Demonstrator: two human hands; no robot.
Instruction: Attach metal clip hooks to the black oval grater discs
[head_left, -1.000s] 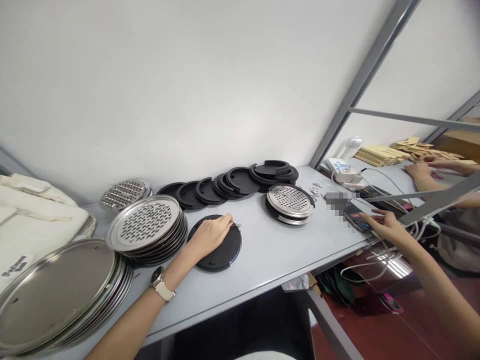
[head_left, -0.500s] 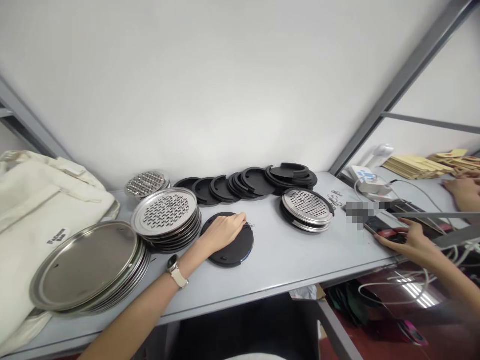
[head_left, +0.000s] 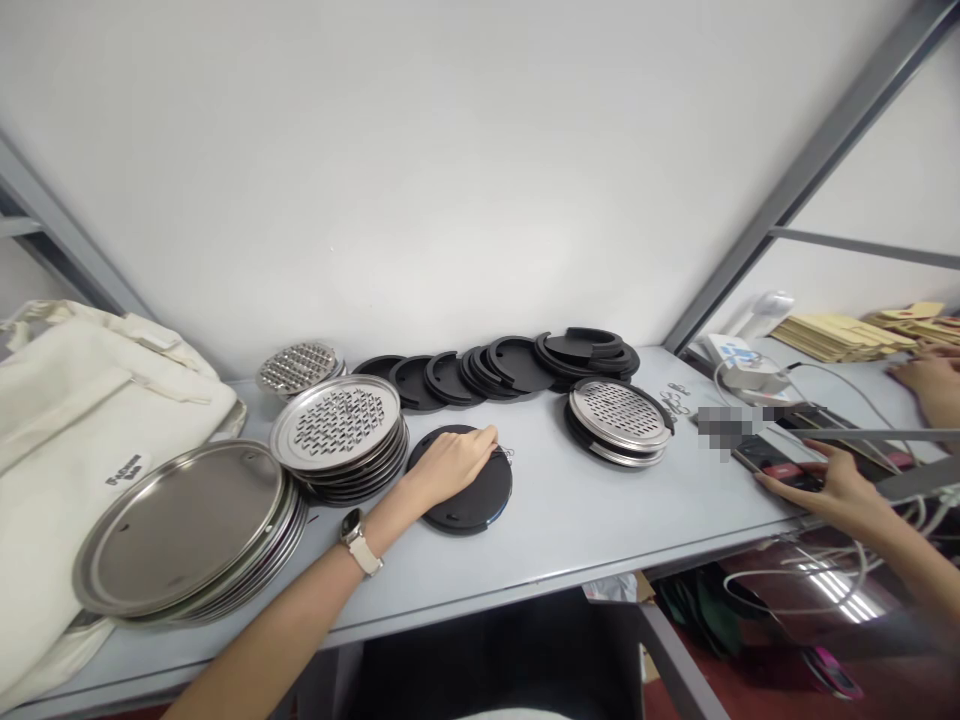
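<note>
My left hand (head_left: 454, 465), wearing a watch, rests over a round black disc (head_left: 469, 505) lying flat on the table. Its thumb and fingertips are pinched at the disc's far right edge, beside thin small metal rings (head_left: 507, 453); what lies in the pinch is too small to make out. At the right, my right hand (head_left: 844, 485) has thumb and fingers on either side of a red-and-black handled tool (head_left: 784, 471), whose working end is unclear. A perforated metal grater plate (head_left: 622, 412) in a black holder sits between the hands.
To the left are stacked grater plates (head_left: 345, 425), larger metal lids (head_left: 187, 530) and a cream bag (head_left: 112, 400). Black holders (head_left: 517, 362) line the wall. Loose metal rings (head_left: 677, 400) lie near a white box (head_left: 746, 360) with cables. Another person's hand (head_left: 930, 380) is at far right.
The view has shifted slightly, so everything sits a little farther right. My left hand stays pinched over the disc. By my right hand, the red-and-black handles look turned a little.
</note>
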